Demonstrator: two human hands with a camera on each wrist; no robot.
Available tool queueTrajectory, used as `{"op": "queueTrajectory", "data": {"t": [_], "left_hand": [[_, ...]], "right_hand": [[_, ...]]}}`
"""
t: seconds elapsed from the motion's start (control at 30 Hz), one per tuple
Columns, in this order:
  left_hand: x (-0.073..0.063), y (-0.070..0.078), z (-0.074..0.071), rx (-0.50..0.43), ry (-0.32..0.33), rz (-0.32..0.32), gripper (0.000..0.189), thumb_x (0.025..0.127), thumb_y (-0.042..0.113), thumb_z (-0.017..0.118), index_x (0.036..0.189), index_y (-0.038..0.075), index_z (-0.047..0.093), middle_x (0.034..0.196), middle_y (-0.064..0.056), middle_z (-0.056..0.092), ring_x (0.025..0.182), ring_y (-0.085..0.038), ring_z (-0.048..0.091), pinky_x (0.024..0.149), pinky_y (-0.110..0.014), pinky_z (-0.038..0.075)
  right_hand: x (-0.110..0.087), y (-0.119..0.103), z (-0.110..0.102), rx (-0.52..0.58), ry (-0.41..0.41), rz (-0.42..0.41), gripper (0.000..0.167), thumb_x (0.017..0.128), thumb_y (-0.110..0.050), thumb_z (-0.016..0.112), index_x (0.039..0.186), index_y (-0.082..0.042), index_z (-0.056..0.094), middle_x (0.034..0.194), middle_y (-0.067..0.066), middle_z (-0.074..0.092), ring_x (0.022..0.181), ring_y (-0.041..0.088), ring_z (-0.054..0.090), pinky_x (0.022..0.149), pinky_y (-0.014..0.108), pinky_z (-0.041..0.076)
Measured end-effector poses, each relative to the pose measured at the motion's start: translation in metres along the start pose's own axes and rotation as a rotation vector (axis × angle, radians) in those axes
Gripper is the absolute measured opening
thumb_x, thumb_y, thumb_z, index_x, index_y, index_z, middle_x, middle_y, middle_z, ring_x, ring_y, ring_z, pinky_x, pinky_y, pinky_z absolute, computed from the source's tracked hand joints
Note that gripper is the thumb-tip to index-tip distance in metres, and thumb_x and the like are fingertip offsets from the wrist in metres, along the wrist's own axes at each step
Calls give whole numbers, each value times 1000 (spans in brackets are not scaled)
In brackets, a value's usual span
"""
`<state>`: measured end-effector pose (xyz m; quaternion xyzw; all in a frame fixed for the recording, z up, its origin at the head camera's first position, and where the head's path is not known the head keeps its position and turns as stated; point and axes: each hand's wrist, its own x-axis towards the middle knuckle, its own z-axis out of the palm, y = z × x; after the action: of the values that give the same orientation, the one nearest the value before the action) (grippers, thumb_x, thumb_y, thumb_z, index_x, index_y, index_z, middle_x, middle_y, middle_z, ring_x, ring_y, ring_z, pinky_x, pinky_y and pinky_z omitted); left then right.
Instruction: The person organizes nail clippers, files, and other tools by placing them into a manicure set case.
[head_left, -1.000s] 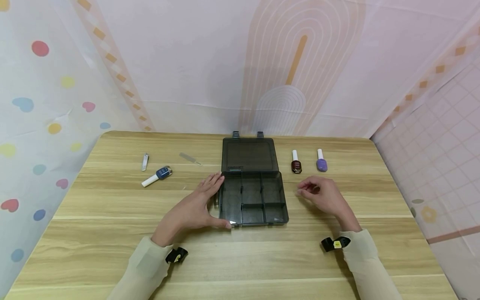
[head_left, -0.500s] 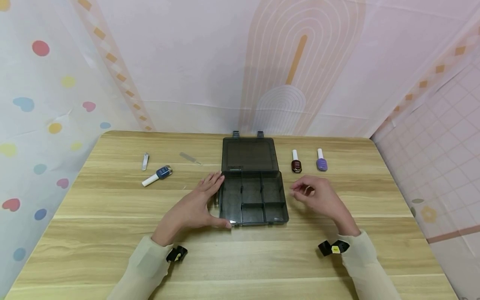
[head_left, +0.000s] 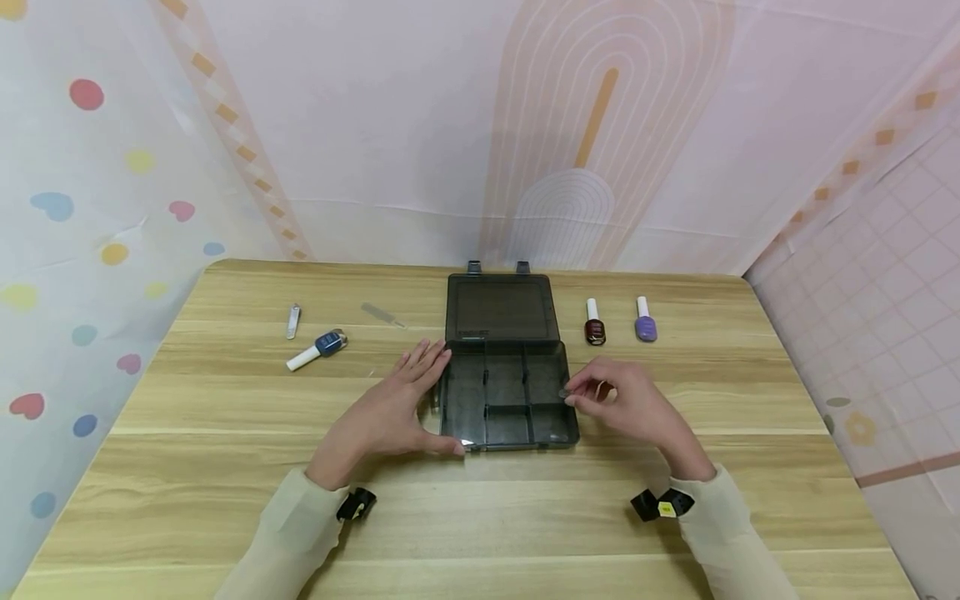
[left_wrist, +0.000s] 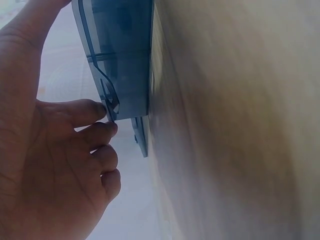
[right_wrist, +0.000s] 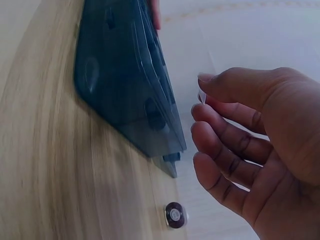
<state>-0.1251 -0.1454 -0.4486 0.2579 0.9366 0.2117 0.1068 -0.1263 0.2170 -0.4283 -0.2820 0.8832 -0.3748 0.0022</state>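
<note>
A dark translucent compartment box [head_left: 506, 408] lies on the table with its lid [head_left: 502, 307] folded back. My left hand [head_left: 390, 417] rests spread along its left side, fingertips at the rim and thumb at the front left corner; the left wrist view shows the fingertips [left_wrist: 107, 129] touching the edge. Over the right rim, my right hand [head_left: 618, 396] pinches a small thin translucent piece [right_wrist: 202, 96] between thumb and index finger. Its exact kind is too small to tell. The right wrist view shows the other fingers loosely bent.
Dark red nail polish [head_left: 595, 332] and purple nail polish [head_left: 646, 327] stand or lie at the back right. Left of the box lie blue nail polish [head_left: 328, 342], a nail clipper [head_left: 293, 322] and a flat grey tool [head_left: 381, 314]. A patterned cloth wall [head_left: 390, 167] borders the table.
My right hand has moved left, from the tabletop beside the box to its right rim, with the small piece between the fingertips. The left hand has stayed on the box.
</note>
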Motion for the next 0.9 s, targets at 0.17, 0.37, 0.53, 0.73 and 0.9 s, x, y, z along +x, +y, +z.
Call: {"op": "queueTrajectory", "data": {"t": [0.17, 0.37, 0.53, 0.73, 0.9], "left_hand": [[1, -1, 1, 11, 0, 0, 138, 66, 85, 74, 166, 11, 12, 175, -4, 2, 162, -27, -1, 131, -49, 12], [0, 1, 0, 13, 2, -1, 138, 67, 83, 75, 166, 10, 12, 175, -4, 2, 162, -28, -1, 131, -49, 12], [1, 1, 1, 21, 4, 6, 138, 67, 82, 75, 165, 10, 12, 175, -5, 2, 162, -30, 1, 131, -49, 11], [2, 1, 2, 36, 15, 24, 136, 69, 82, 74, 165, 8, 12, 175, -7, 2, 162, -32, 2, 131, -50, 12], [-1, 1, 3, 63, 19, 29, 134, 72, 81, 73, 165, 7, 11, 175, -9, 2, 162, -33, 3, 131, -51, 13]], "right_hand": [[0, -8, 1, 29, -65, -22, 12, 89, -7, 79, 98, -14, 77, 87, -10, 71, 76, 3, 62, 69, 27, 58], [-2, -12, 2, 55, -162, -23, 11, 91, -9, 78, 101, -12, 77, 88, -11, 69, 76, 2, 60, 69, 24, 56], [-3, -11, 0, 53, -163, -20, 12, 92, -11, 76, 104, -9, 77, 88, -10, 69, 78, 2, 61, 71, 24, 56], [-3, -9, -2, 43, -137, -10, 10, 93, -13, 75, 103, -9, 77, 88, -11, 69, 78, 3, 61, 72, 27, 57], [-3, -7, -1, 60, -131, 21, 9, 95, -13, 74, 103, -11, 77, 88, -11, 70, 79, 4, 61, 73, 28, 57]]}}
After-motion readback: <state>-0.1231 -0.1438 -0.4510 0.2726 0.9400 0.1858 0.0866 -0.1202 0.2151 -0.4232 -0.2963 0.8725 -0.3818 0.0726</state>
